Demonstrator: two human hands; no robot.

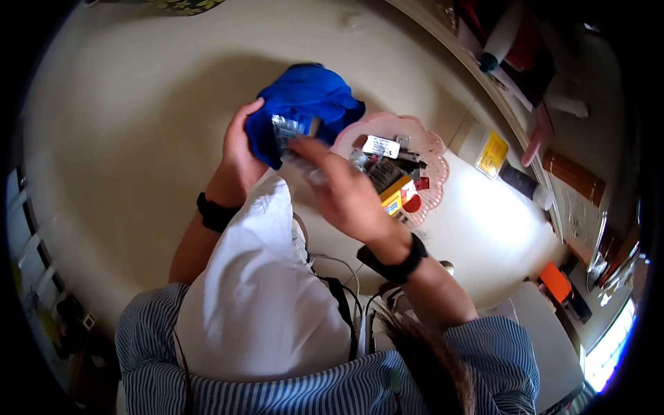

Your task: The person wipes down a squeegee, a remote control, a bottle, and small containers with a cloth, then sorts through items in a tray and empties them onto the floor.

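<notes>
My left hand [238, 149] grips a blue cloth pouch [308, 86] by its near left side, holding its mouth toward me. Between the fingers of my right hand [349, 194] is a shiny silver foil packet [283, 128], right at the pouch's opening; motion blurs the fingertips. Something pale shows inside the pouch, too dim to name. Just right of the pouch lies a pink scalloped tray [434, 149] heaped with small items. Among them are a white printed packet [381, 146], a yellow box [397, 194] and several dark pieces.
Along the right runs a shelf edge [477, 69] crowded with bottles and tools. Below it stand a container with a yellow label [492, 153] and a dark bottle with a white cap [543, 197]. An orange box [555, 282] sits farther right. My white-trousered knee [256, 228] rises below the pouch.
</notes>
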